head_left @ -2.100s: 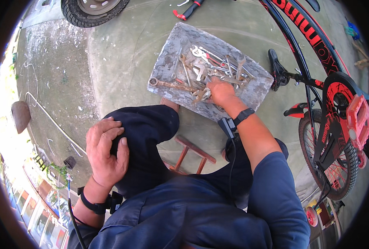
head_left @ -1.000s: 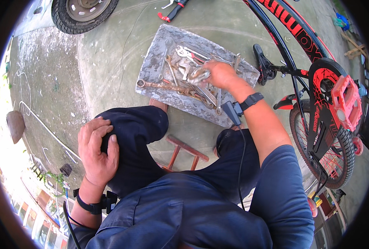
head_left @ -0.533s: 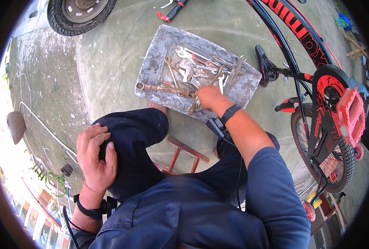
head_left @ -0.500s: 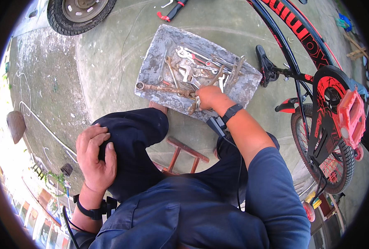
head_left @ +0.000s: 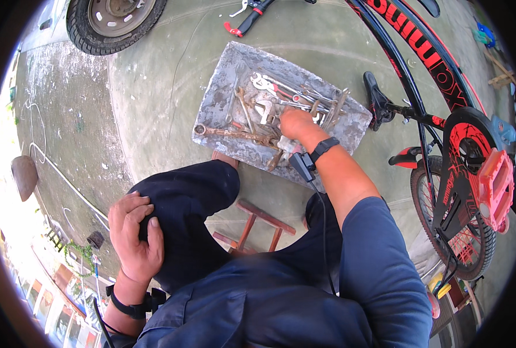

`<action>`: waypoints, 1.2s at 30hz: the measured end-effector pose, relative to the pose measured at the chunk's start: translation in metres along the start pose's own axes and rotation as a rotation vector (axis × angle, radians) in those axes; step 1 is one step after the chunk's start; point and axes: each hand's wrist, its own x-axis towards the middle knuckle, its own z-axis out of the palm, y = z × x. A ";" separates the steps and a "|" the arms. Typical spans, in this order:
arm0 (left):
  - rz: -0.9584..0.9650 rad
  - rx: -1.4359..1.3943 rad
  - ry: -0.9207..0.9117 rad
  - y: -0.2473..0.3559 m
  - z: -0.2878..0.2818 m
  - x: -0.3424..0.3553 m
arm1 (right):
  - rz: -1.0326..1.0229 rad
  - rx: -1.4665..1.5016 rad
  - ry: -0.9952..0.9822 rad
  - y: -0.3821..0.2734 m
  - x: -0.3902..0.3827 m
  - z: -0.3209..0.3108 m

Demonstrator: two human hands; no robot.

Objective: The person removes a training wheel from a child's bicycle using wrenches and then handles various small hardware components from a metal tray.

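My right hand (head_left: 297, 123) reaches into a weathered grey tray (head_left: 218, 93) of wrenches and other metal tools, its fingers curled down among them; what they grip is hidden. Under and around it lie a long rusty ring wrench (head_left: 240, 135), a silver adjustable wrench (head_left: 264, 110), a red-and-silver tool (head_left: 281, 90) and several spanners. My left hand (head_left: 135, 235) rests on my left knee in dark trousers, fingers loosely bent and apart, holding nothing.
A black-and-red bicycle (head_left: 467, 174) stands at the right, close beside the tray. A tyred wheel (head_left: 116, 35) and a black-red hand pump (head_left: 247, 22) lie beyond. A low wooden stool (head_left: 249, 229) is between my legs. A stone (head_left: 24, 177) and white hose are at the left.
A second ago my right hand held a metal tool raised over the tray; it then lowered, and has since shifted farther forward among the tools. My left hand stays on the knee.
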 end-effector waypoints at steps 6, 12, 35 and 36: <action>0.025 -0.031 -0.021 0.004 0.000 -0.007 | -0.046 0.098 0.003 0.005 -0.014 -0.018; 0.087 -0.009 -0.027 0.026 0.004 -0.006 | -0.299 0.685 0.605 -0.005 -0.044 -0.050; 0.360 0.118 0.133 0.057 0.035 -0.036 | -0.115 1.548 1.811 0.025 -0.600 0.065; 0.355 0.117 0.122 0.060 0.037 -0.035 | 0.033 1.593 1.767 0.028 -0.602 0.091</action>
